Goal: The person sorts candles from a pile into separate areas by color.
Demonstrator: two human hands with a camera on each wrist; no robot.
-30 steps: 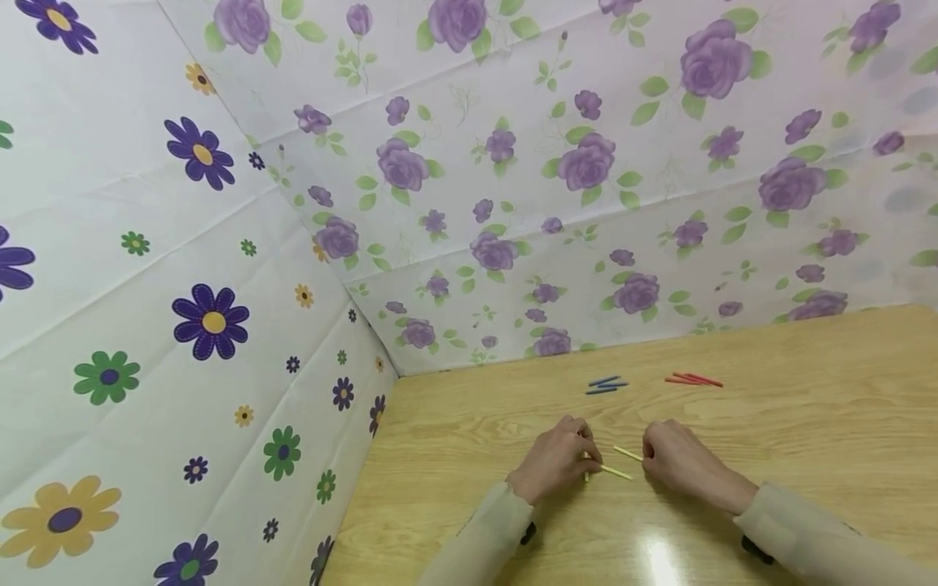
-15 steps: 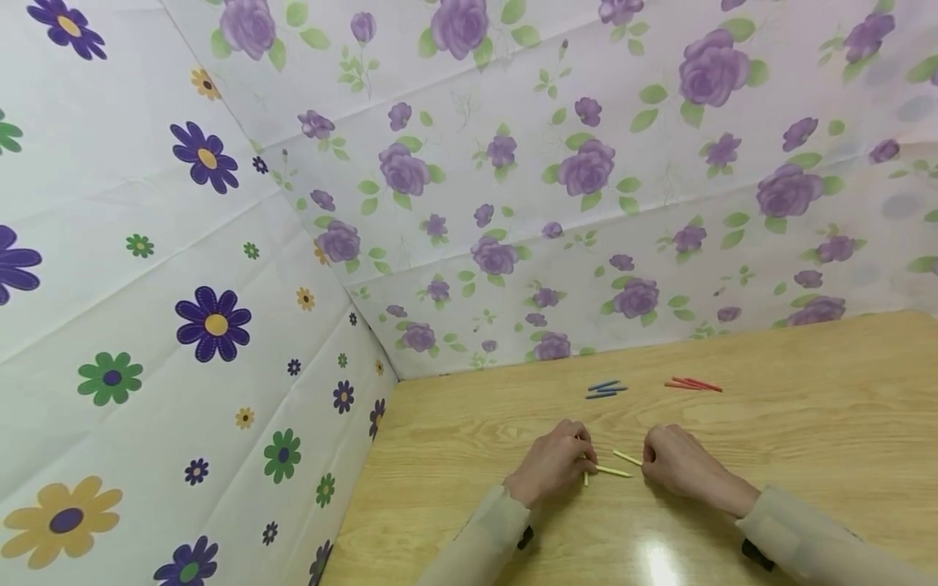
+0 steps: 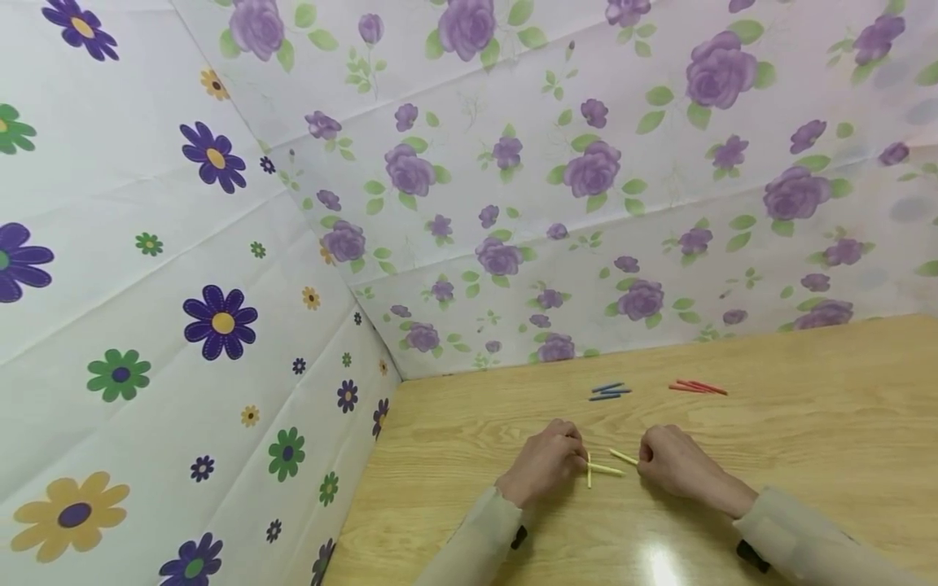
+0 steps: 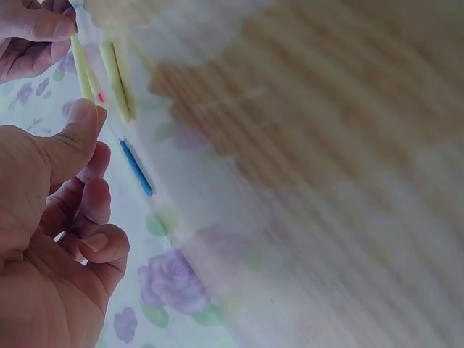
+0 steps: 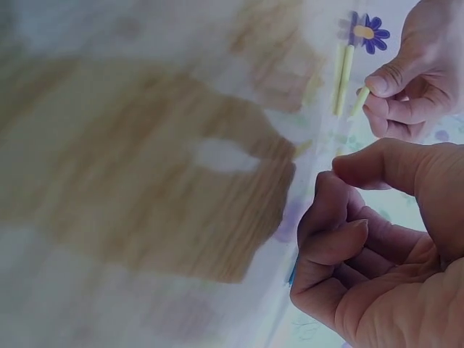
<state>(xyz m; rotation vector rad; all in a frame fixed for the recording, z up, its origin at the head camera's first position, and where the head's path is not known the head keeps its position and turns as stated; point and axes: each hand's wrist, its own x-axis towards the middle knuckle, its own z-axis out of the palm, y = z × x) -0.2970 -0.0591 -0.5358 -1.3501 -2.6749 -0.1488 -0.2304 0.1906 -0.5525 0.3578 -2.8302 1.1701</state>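
In the head view my left hand [image 3: 544,462] pinches the left end of a thin yellow stick [image 3: 607,470] between thumb and finger, just above the wooden table. A second yellow stick [image 3: 589,480] lies close by, crossing it near those fingertips and pointing toward the near edge. On the other side, my right hand [image 3: 680,461] pinches the right end of a third yellow stick [image 3: 623,456], which slants up to the left. The left wrist view has my left thumb [image 4: 76,141] bent against a fingertip. In the right wrist view, the right thumb [image 5: 380,167] meets the index finger.
Several blue sticks [image 3: 610,392] lie beyond the hands on the table [image 3: 454,456]. Several red sticks [image 3: 698,387] are to their right. Flowered sheets rise behind the table [image 3: 506,260] and along its left side [image 3: 220,391].
My left hand has drawn slightly left with its stick, uncovering more of the crossing yellow stick. The right hand has hardly moved. The head view has shifted a little.
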